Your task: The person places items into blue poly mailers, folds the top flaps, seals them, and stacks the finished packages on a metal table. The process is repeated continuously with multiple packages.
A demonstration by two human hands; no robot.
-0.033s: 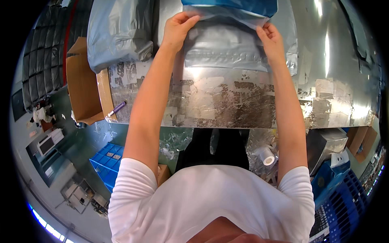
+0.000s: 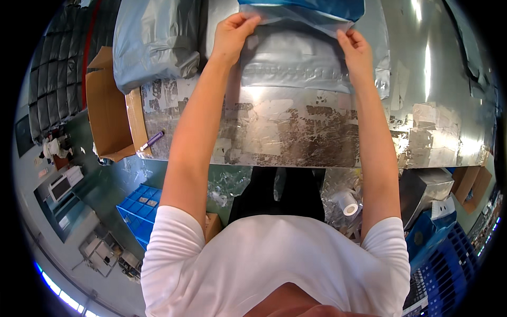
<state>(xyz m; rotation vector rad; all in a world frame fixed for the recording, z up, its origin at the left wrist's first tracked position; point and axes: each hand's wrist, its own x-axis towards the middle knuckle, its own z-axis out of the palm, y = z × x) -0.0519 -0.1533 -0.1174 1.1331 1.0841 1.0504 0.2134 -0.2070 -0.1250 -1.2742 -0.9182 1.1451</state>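
You are facing no text, label or number that can be read. On the silver-grey bag (image 2: 293, 58) at the upper middle, a row of small marks or creases is running along the near strip, too faint for you to make out. At the lower right, a white tag (image 2: 442, 207) is bearing dark marks too small to read. At the lower left, small pale patches (image 2: 143, 200) are sitting on the blue crate (image 2: 132, 211), equally unreadable.
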